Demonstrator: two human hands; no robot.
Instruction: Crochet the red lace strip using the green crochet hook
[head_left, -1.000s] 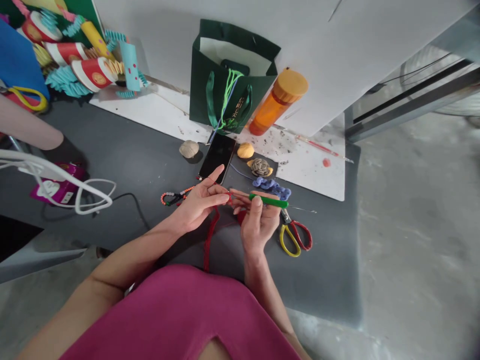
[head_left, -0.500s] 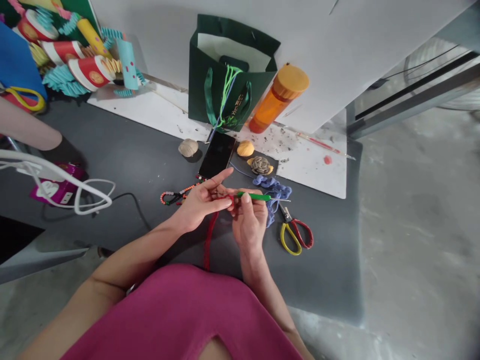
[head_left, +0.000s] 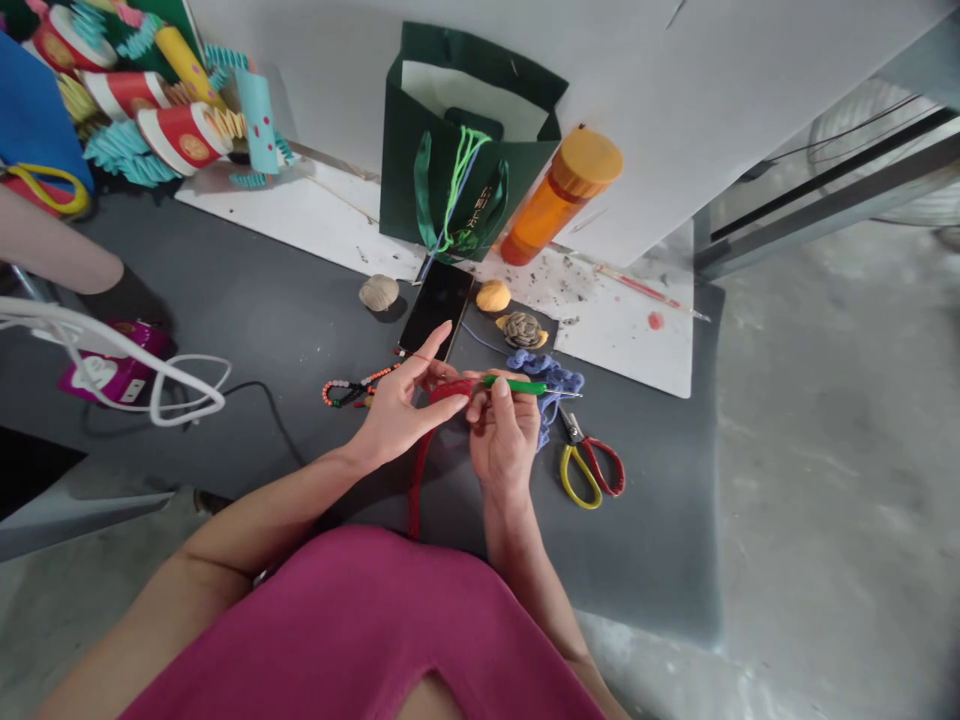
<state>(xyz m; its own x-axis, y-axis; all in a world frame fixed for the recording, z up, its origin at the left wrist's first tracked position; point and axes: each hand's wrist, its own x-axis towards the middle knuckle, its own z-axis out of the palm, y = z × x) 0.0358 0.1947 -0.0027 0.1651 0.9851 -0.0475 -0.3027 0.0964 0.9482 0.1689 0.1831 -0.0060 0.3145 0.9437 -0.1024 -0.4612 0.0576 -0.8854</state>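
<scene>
My right hand (head_left: pixel 504 435) pinches a green-handled crochet hook (head_left: pixel 519 385) that lies level and points left toward my left hand. My left hand (head_left: pixel 401 405) grips the top of a red crocheted strip (head_left: pixel 418 465) between thumb and finger, with its other fingers stretched forward. The strip hangs down from both hands toward my lap. Both hands hover just above the dark grey table (head_left: pixel 262 320), close in front of a black phone (head_left: pixel 436 305) lying flat.
Red and yellow scissors (head_left: pixel 589 465) lie right of my hands, blue yarn (head_left: pixel 551 378) just behind them. A green paper bag (head_left: pixel 469 150) and an orange bottle (head_left: pixel 562 195) stand at the wall. A bead string (head_left: pixel 352 388), white cable (head_left: pixel 142 375) and paper-cup craft (head_left: pixel 157 110) lie left.
My right hand has shifted left with the hook, bringing its tip into the red strip at my left fingers. The left hand has stayed almost in place.
</scene>
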